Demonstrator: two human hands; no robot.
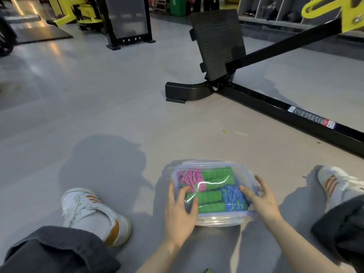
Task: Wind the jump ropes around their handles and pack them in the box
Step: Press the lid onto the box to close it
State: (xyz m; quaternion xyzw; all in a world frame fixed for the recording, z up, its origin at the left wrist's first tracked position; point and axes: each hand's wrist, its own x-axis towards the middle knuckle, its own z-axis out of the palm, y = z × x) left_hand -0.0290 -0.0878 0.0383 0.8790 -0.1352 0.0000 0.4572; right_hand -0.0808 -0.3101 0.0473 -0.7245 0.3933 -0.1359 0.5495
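the task looks almost finished: the clear box [216,221] sits on the grey floor [98,115] between the person's legs, and both ropes are already wound and lying inside it under the blue-trimmed lid [232,170], which is resting on top. the left hand [180,205] lies on the near left part of the lid with fingers spread and fairly flat, thumb along the left edge, pressing and not clenched round anything. the right hand [262,200] is loose and spread too, its forefinger on the lid and the other fingers out by the right rim, grasping nothing that i can see. what seems left is seating the lid and snapping the side clips; whether any clip is closed i cannot tell. counted: one box, one lid, two ropes, a pink rope [190,179] at the far left and a blue rope [234,198] at the near right, and four green handles [216,176] in two pairs. no loose rope shows on the floor, only two white shoes [88,209] and a black machine frame [275,107] beyond
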